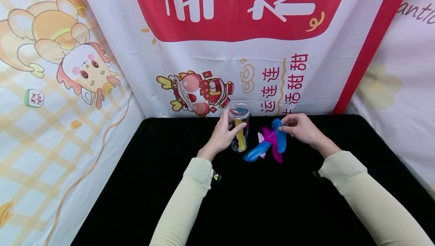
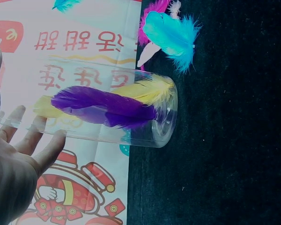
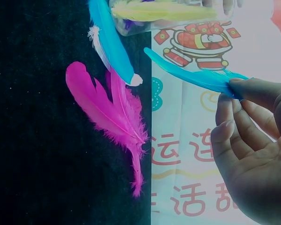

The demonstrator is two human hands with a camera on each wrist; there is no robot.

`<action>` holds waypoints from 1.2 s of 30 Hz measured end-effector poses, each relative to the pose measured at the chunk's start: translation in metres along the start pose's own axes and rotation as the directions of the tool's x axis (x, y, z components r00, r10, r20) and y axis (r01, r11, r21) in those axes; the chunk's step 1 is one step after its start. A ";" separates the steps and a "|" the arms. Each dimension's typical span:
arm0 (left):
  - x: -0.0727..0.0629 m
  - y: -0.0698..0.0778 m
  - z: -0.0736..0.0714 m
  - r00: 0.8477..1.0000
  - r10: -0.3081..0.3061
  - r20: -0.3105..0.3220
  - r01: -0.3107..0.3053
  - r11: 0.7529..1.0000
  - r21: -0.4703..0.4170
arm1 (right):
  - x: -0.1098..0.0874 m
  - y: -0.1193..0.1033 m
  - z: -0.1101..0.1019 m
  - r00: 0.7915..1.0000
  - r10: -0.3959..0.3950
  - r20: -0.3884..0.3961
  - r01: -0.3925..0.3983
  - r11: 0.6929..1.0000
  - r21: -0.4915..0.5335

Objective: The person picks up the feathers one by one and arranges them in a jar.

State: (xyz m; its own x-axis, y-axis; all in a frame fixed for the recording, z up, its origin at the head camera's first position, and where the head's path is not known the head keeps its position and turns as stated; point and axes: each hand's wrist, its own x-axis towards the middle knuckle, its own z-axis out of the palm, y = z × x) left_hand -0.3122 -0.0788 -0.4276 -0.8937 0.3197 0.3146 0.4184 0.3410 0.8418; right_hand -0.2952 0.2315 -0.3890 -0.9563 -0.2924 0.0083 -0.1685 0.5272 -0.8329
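My left hand [image 1: 224,132] grips a clear plastic jar [image 1: 247,125] that stands on the black table. Inside the jar are a yellow feather [image 2: 145,90] and a purple feather [image 2: 103,105]. Between thumb and fingertips, my right hand [image 1: 302,128] pinches one end of a blue feather [image 3: 192,76], lifted to the right of the jar. Beneath it on the cloth lie magenta feathers [image 3: 100,105], another blue feather [image 1: 257,151] and a pale pink feather [image 1: 261,137]. The left wrist view shows the jar's clear base, with fingers along its side.
Black cloth covers the table [image 1: 258,204]. Behind the table's far edge hangs a white and red printed cloth [image 1: 204,57]. A patterned cloth [image 1: 68,125] hangs at the left, and a pale cloth [image 1: 401,106] hangs at the right.
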 end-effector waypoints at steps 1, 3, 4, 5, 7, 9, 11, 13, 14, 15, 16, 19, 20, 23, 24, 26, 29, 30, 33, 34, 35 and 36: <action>0.000 0.000 0.000 1.000 0.000 0.000 0.000 1.000 0.001 | -0.003 -0.006 0.000 1.000 -0.002 0.004 0.002 1.000 0.001; 0.000 0.000 0.000 1.000 -0.001 -0.001 0.001 1.000 0.003 | -0.006 -0.014 0.000 1.000 -0.002 0.008 0.002 1.000 0.002; 0.000 0.000 0.000 1.000 -0.003 -0.001 0.003 1.000 0.003 | -0.007 -0.015 0.000 1.000 -0.005 0.010 0.005 1.000 0.002; 0.000 0.000 0.000 1.000 -0.004 -0.001 0.004 1.000 0.003 | -0.007 -0.015 0.000 1.000 -0.008 0.009 0.008 1.000 -0.002; 0.000 0.000 0.000 1.000 -0.006 -0.001 0.006 1.000 0.003 | -0.002 -0.006 0.000 1.000 -0.012 -0.002 0.012 1.000 -0.012; 0.000 0.000 0.000 1.000 -0.008 -0.003 0.008 1.000 0.003 | 0.003 0.004 0.001 1.000 -0.018 -0.012 0.018 1.000 -0.016; 0.000 0.000 0.000 1.000 -0.008 -0.005 0.008 1.000 0.004 | 0.004 0.006 0.000 1.000 -0.024 -0.019 0.023 1.000 -0.020; 0.000 0.001 0.000 1.000 -0.006 -0.006 0.006 1.000 0.006 | 0.005 0.006 0.000 0.999 -0.029 -0.021 0.028 0.999 -0.018; 0.000 0.001 0.000 1.000 -0.006 -0.006 0.006 1.000 0.008 | 0.005 0.006 -0.001 0.999 -0.028 -0.023 0.028 0.999 -0.018; 0.000 0.001 0.000 1.000 -0.005 -0.006 0.005 1.000 0.008 | 0.005 0.005 -0.001 0.999 -0.028 -0.024 0.027 0.999 -0.017; 0.000 0.001 0.000 1.000 -0.004 -0.005 0.004 1.000 0.008 | 0.004 0.004 -0.001 0.999 -0.027 -0.024 0.026 0.999 -0.017; 0.000 0.002 0.000 1.000 -0.007 -0.002 0.007 1.000 0.011 | 0.004 0.002 -0.001 0.999 -0.024 -0.029 0.024 1.000 -0.014; -0.001 0.002 0.000 1.000 -0.010 0.000 0.010 1.000 0.014 | 0.003 0.001 -0.001 0.999 -0.025 -0.030 0.024 1.000 -0.011; -0.001 0.002 0.000 1.000 -0.017 0.004 0.017 1.000 0.012 | 0.003 -0.001 0.000 0.999 -0.029 -0.031 0.030 1.000 0.005; -0.002 0.003 0.000 1.000 -0.019 0.005 0.019 1.000 0.011 | 0.003 -0.002 0.000 0.999 -0.030 -0.032 0.030 0.999 0.012; -0.002 0.003 0.000 1.000 -0.020 0.007 0.019 1.000 0.010 | 0.003 -0.003 0.000 0.999 -0.032 -0.031 0.033 0.999 0.022; -0.002 0.003 -0.001 1.000 -0.019 0.008 0.019 1.000 0.011 | 0.003 -0.005 0.000 0.999 -0.029 -0.032 0.030 0.999 0.027; -0.002 0.003 -0.001 1.000 -0.018 0.007 0.018 1.000 0.012 | 0.002 -0.007 0.000 0.999 -0.028 -0.033 0.029 0.999 0.022; -0.002 0.004 -0.001 1.000 -0.016 0.005 0.016 1.000 0.015 | 0.002 -0.010 -0.001 0.999 -0.019 -0.038 0.018 1.000 -0.001; -0.002 0.003 -0.001 1.000 -0.016 0.004 0.016 1.000 0.016 | 0.002 -0.010 -0.002 0.999 -0.017 -0.042 0.017 1.000 -0.013; -0.002 0.003 -0.001 1.000 -0.015 0.003 0.015 1.000 0.016 | 0.002 -0.011 -0.002 0.999 -0.017 -0.045 0.016 1.000 -0.021; -0.002 0.004 -0.001 1.000 -0.013 0.003 0.013 1.000 0.017 | 0.003 -0.012 -0.003 0.999 -0.015 -0.049 0.014 1.000 -0.025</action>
State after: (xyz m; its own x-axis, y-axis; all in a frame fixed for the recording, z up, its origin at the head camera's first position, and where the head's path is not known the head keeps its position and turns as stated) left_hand -0.3092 -0.0788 -0.4249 -0.8988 0.3178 0.3019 0.4090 0.3599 0.8386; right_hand -0.2966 0.2269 -0.3778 -0.9641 -0.2611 0.0482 -0.1878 0.5425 -0.8188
